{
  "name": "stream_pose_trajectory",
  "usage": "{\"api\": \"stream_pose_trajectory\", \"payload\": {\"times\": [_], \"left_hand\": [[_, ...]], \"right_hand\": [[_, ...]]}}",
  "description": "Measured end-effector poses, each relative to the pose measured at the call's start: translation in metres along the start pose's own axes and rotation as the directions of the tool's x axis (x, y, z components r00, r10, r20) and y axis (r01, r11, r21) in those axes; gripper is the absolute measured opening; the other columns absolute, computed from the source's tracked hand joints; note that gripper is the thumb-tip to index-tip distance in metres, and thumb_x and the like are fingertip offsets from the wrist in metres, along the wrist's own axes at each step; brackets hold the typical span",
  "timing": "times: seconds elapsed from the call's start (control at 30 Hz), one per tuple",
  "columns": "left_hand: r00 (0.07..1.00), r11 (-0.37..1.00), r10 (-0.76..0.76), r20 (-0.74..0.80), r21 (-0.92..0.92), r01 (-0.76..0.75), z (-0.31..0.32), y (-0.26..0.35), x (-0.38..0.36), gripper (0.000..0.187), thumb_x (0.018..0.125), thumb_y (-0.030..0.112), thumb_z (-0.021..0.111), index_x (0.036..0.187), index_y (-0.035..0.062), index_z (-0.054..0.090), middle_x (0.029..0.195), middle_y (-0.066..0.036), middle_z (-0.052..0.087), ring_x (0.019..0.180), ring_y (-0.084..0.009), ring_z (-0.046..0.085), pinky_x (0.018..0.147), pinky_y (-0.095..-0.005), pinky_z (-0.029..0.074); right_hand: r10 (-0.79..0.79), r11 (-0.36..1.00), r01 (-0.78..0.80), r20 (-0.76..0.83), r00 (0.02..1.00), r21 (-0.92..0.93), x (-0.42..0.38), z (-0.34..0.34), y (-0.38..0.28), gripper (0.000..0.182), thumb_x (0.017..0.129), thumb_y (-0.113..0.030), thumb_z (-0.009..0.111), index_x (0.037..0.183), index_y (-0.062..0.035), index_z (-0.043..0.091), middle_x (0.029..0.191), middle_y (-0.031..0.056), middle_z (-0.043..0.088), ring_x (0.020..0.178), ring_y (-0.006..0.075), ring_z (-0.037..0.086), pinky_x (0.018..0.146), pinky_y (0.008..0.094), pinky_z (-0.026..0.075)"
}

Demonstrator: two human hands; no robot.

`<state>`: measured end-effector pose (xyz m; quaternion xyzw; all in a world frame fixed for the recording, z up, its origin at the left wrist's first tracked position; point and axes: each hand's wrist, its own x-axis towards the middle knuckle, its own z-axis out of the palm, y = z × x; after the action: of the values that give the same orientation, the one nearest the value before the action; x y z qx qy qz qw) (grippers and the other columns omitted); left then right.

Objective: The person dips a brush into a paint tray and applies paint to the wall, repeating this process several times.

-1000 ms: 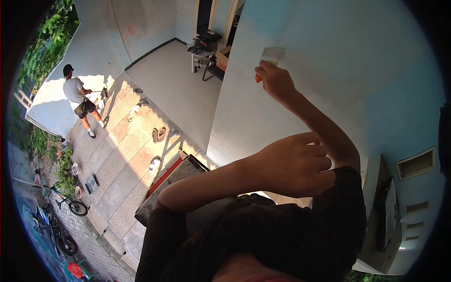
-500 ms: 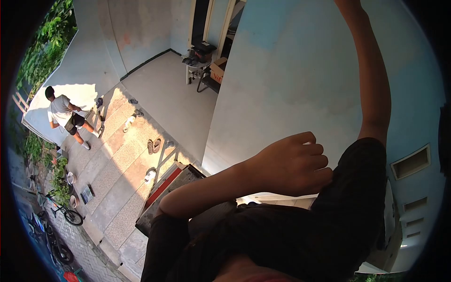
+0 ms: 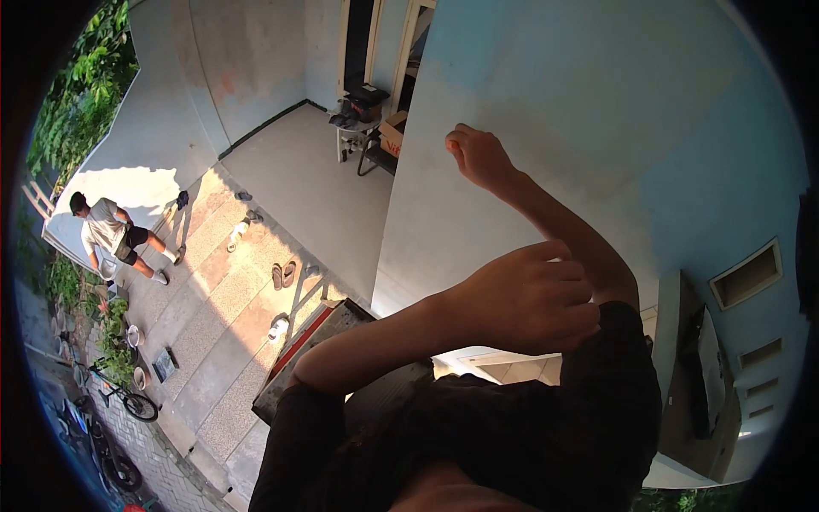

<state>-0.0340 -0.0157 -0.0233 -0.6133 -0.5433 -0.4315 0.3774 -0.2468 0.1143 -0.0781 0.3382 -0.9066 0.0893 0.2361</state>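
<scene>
My left hand (image 3: pixel 533 299) is a closed fist, back towards me, held across my chest. Its knuckles overlap my right upper arm (image 3: pixel 601 264) in this view. My right hand (image 3: pixel 483 160) is raised in front of the pale blue wall (image 3: pixel 563 111), fingers curled in and thumb side showing. Nothing sticks out of either hand. Dark short sleeves (image 3: pixel 614 341) cover both upper arms. Behind my left forearm (image 3: pixel 375 337) stands a dark box-like piece with a red strip (image 3: pixel 307 341), partly hidden by the arm.
Another person (image 3: pixel 111 230) stands on the sunlit paving holding a pale container (image 3: pixel 107 269). Sandals (image 3: pixel 283 275) lie on the floor. A small table (image 3: pixel 354 124) and a cardboard box (image 3: pixel 392 134) stand by the doorway. Potted plants, a bicycle (image 3: pixel 128 401) and a motorbike (image 3: pixel 107 452) are at left.
My right hand has come down from the top edge into view, its elbow now bent. My left fist has hardly moved. The other person has turned and now holds a pale container.
</scene>
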Motion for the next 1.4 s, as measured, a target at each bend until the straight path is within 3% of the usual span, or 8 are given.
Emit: {"api": "stream_pose_trajectory", "payload": {"times": [0.17, 0.37, 0.57, 0.87, 1.1, 1.17, 1.27, 1.4], "left_hand": [[1.0, 1.0, 0.019, -0.022, -0.022, -0.019, 0.001, 0.004, 0.002, 0.02, 0.087, 0.017, 0.077, 0.078, 0.0098, 0.061, 0.068, -0.001, 0.055, 0.066, -0.0169, 0.06, 0.075, -0.0349, 0.054], [1.0, 1.0, 0.029, 0.008, -0.011, -0.029, 0.004, 0.007, 0.003, 0.02, 0.087, 0.017, 0.077, 0.078, 0.0097, 0.061, 0.068, -0.001, 0.056, 0.065, -0.0166, 0.06, 0.075, -0.0346, 0.054], [0.999, 0.998, 0.051, -0.001, -0.032, -0.051, 0.003, 0.011, 0.004, 0.018, 0.087, 0.016, 0.077, 0.08, 0.009, 0.063, 0.068, -0.001, 0.057, 0.065, -0.0176, 0.061, 0.075, -0.0355, 0.054], [0.995, 0.944, -0.08, 0.053, -0.317, 0.093, -0.027, 0.038, 0.018, 0.005, 0.093, 0.008, 0.07, 0.093, 0.004, 0.071, 0.081, -0.005, 0.069, 0.073, -0.0215, 0.066, 0.078, -0.0369, 0.054], [0.896, -0.169, -0.353, 0.269, -0.96, 0.221, -0.068, 0.112, 0.054, 0.055, 0.113, 0.03, 0.029, 0.122, -0.0133, 0.063, 0.113, -0.02, 0.07, 0.101, -0.0212, 0.068, 0.089, -0.0344, 0.054], [0.791, -0.048, -0.585, 0.176, -0.982, 0.182, -0.066, 0.158, 0.078, 0.051, 0.112, 0.035, 0.031, 0.132, -0.0074, 0.052, 0.109, -0.022, 0.072, 0.097, -0.0237, 0.07, 0.099, -0.0388, 0.044], [0.251, 0.287, -0.941, -0.227, -0.929, 0.233, -0.053, 0.216, 0.102, 0.069, 0.11, 0.051, 0.039, 0.162, 0.0104, 0.02, 0.097, -0.028, 0.075, 0.084, -0.0312, 0.078, 0.129, -0.052, 0.017], [0.401, 0.421, -0.851, -0.34, -0.897, 0.134, -0.037, 0.217, 0.098, 0.056, 0.11, 0.047, 0.039, 0.147, 0.0043, 0.037, 0.095, -0.029, 0.075, 0.084, -0.0304, 0.078, 0.121, -0.0548, 0.028]], "right_hand": [[0.211, 0.975, -0.219, -0.166, 0.963, -0.031, 0.067, -0.129, 0.03, 0.009, 0.097, -0.013, 0.068, 0.098, -0.0043, 0.07, 0.093, 0.0083, 0.074, 0.08, 0.0235, 0.069, 0.075, 0.0358, 0.055], [-0.49, 0.851, 0.19, -0.611, 0.621, -0.489, 0.137, -0.281, 0.018, 0.005, 0.092, 0.0, 0.068, 0.09, -0.002, 0.064, 0.089, 0.0128, 0.068, 0.074, 0.0288, 0.066, 0.068, 0.0371, 0.053], [-0.348, 0.76, 0.032, -0.365, 0.864, -0.65, 0.097, -0.18, 0.034, 0.019, 0.086, -0.005, 0.073, 0.104, -0.0104, 0.069, 0.095, 0.0034, 0.064, 0.085, 0.0206, 0.071, 0.07, 0.0343, 0.061], [0.092, 0.933, 0.086, -0.461, 0.882, 0.35, -0.059, -0.024, -0.064, 0.007, 0.093, 0.0, 0.071, 0.099, -0.002, 0.069, 0.095, 0.0099, 0.07, 0.083, 0.0235, 0.071, 0.073, 0.0322, 0.056], [0.486, 0.756, -0.061, -0.495, 0.721, 0.652, -0.145, 0.015, -0.086, 0.009, 0.093, 0.001, 0.071, 0.101, -0.0022, 0.071, 0.1, 0.0094, 0.073, 0.09, 0.0174, 0.072, 0.075, 0.0279, 0.058], [0.537, 0.717, -0.105, -0.449, 0.714, 0.689, -0.159, 0.021, -0.082, 0.008, 0.094, 0.0, 0.07, 0.101, -0.0027, 0.071, 0.101, 0.0091, 0.073, 0.09, 0.0156, 0.071, 0.073, 0.0259, 0.057], [0.579, 0.709, -0.187, -0.411, 0.704, 0.679, -0.176, 0.023, -0.08, 0.006, 0.095, -0.001, 0.07, 0.101, -0.0025, 0.071, 0.103, 0.0091, 0.073, 0.09, 0.0148, 0.07, 0.072, 0.0254, 0.056], [0.599, 0.679, -0.158, -0.416, 0.684, 0.717, -0.187, 0.029, -0.081, 0.007, 0.095, -0.001, 0.071, 0.101, -0.0026, 0.071, 0.103, 0.0087, 0.072, 0.089, 0.014, 0.07, 0.071, 0.0251, 0.056]]}}
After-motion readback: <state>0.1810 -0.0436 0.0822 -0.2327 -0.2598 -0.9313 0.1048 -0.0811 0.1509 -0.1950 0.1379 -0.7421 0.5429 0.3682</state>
